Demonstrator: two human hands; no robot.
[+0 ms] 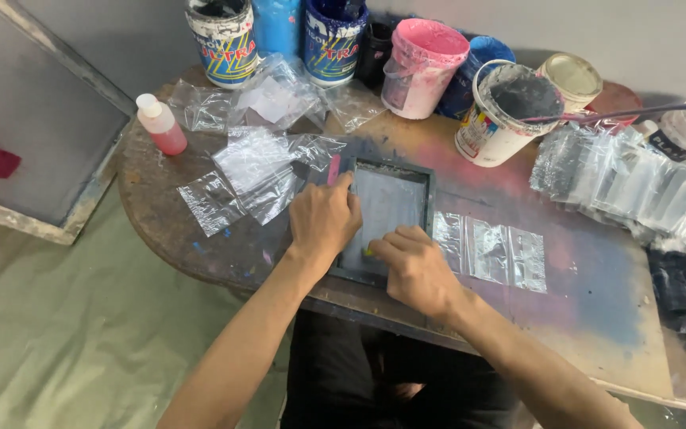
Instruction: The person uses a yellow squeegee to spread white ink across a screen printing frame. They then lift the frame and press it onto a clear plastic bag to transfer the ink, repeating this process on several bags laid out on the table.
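— That round desk is crowded. What's the person bent over?

— A small dark printing frame lying flat near the front edge, mesh up. The left hand sits on its left rail, fingers curled together and pressing down, I'd say to keep it from sliding. A pink stick pokes out just beyond that hand.

— And the other?

— The right hand rests on the mesh at the near edge, fingers together, tips down on a small yellowish mark; whether it pinches anything I cannot tell.

— Plenty of pots behind.

— I count about seven ink tubs along the back, among them a pink one and a white one holding dark ink. One small pink bottle stands at the left. Clear plastic bags lie everywhere: loose ones beside the frame on the left, flat ones just right of it, a stack farther right, within reach.
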